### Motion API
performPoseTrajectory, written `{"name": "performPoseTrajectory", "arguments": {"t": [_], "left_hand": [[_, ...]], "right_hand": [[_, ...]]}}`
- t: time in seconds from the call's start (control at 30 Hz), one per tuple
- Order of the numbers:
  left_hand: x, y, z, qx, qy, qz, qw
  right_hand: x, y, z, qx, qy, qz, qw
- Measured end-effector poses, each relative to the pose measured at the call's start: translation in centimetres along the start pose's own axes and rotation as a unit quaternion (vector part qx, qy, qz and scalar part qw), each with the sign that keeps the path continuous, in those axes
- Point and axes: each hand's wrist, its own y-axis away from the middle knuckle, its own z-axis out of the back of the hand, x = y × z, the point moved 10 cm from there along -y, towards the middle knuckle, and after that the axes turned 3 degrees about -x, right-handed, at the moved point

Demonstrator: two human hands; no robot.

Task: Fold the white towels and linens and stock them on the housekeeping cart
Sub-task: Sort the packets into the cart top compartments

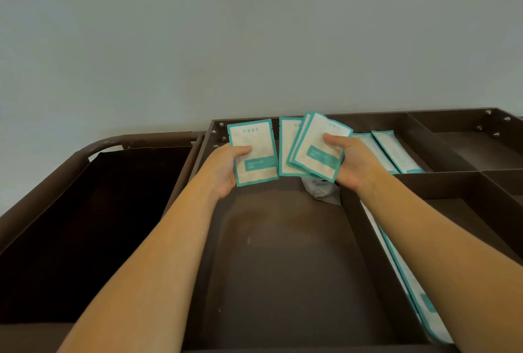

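- The housekeeping cart (283,262) stands directly in front of the person, its far edge against a plain grey wall (254,27); its dark brown top tray is split by dividers into several compartments.
- Left hand (226,171): grips a single packet (253,151), white with a teal border, thumb across its face and fingers behind. The packet is upright over the far end of the large middle compartment.
- Right hand (355,167): grips a fanned stack of packets (319,146) of the same kind, thumb on the top one. The exact count cannot be told.
- Between the two hands, a lone packet (286,146) leans against the tray's back wall.
- A crumpled wrapper (322,192) lies on the compartment floor just below the right hand.
- Further packets (396,151) lie in the narrow compartment behind the right hand.
- More of the same packaging (410,282) sits in the slot under the right forearm.
- A dark bag (85,225) hangs open at the cart's left end.
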Motion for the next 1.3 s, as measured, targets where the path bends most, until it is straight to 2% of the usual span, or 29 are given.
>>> {"name": "performPoseTrajectory", "arguments": {"t": [0.17,0.27,0.4,0.57,0.63,0.8,0.9,1.0,1.07,1.17,1.3], "left_hand": [[0.4,0.1,-1.0,0.034,-0.021,0.004,0.999],[0.2,0.7,-2.3,0.06,-0.078,-0.025,0.995],[-0.8,0.7,-1.9,0.032,-0.063,-0.071,0.995],[-1.9,0.6,-0.7,-0.006,-0.037,-0.096,0.995],[-1.7,0.7,-0.8,-0.001,-0.059,-0.094,0.994],[-1.3,1.3,-2.0,0.033,-0.09,-0.094,0.991],[-1.4,1.6,-2.2,0.026,-0.123,-0.114,0.986],[-1.8,1.6,-1.6,0.016,-0.116,-0.123,0.985],[-2.0,1.6,-1.5,0.019,-0.106,-0.127,0.986],[-2.0,1.6,-1.6,0.018,-0.114,-0.129,0.985],[-2.0,1.7,-1.8,0.019,-0.118,-0.13,0.984]], "right_hand": [[-0.3,0.4,-0.8,0.042,-0.002,-0.014,0.999],[-1.4,0.5,-2.2,0.068,0.017,-0.023,0.997],[-1.2,0.8,-3.3,0.084,0.025,-0.021,0.996],[1.2,0.7,-1.4,0.051,-0.008,0.02,0.998],[1.3,0.7,-1.3,0.053,0.015,0.025,0.998],[0.7,0.8,-2.3,0.021,0.154,0.078,0.985],[0.5,1.2,-3.0,0.005,0.192,0.096,0.977],[1.6,1.1,-2.2,-0.038,0.161,0.107,0.98],[1.9,1.2,-1.3,-0.045,0.113,0.074,0.99],[1.6,1.5,-1.1,-0.013,0.057,0.02,0.998],[0.6,1.8,-3.0,0.029,0.078,0.016,0.996]]}}
